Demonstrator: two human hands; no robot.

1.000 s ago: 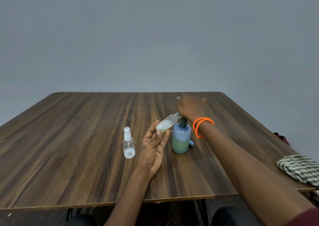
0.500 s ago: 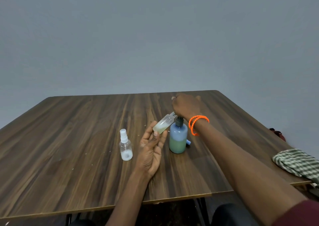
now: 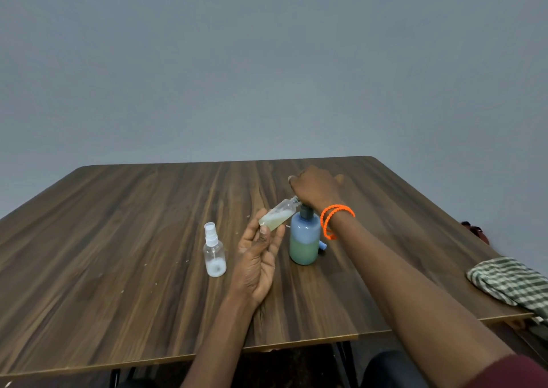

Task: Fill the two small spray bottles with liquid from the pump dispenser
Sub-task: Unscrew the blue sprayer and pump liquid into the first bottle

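A blue pump dispenser (image 3: 305, 241), about half full of green liquid, stands on the wooden table (image 3: 118, 239). My right hand (image 3: 315, 187) lies on top of its pump head, hiding it. My left hand (image 3: 258, 257) pinches a small clear bottle (image 3: 277, 218) without a cap between thumb and fingers. That bottle is tilted, its open neck under my right hand at the pump's spout, and it holds pale greenish liquid. A second small spray bottle (image 3: 214, 254) with its white sprayer on stands upright to the left, nearly empty.
A small blue object (image 3: 323, 246) lies just behind the dispenser on its right side. A green checked cloth (image 3: 513, 282) hangs over the table's right edge. A dark red thing (image 3: 474, 230) shows beyond that edge.
Both hands, the tilted bottle and the dispenser keep the same pose. Only the view has shifted slightly.
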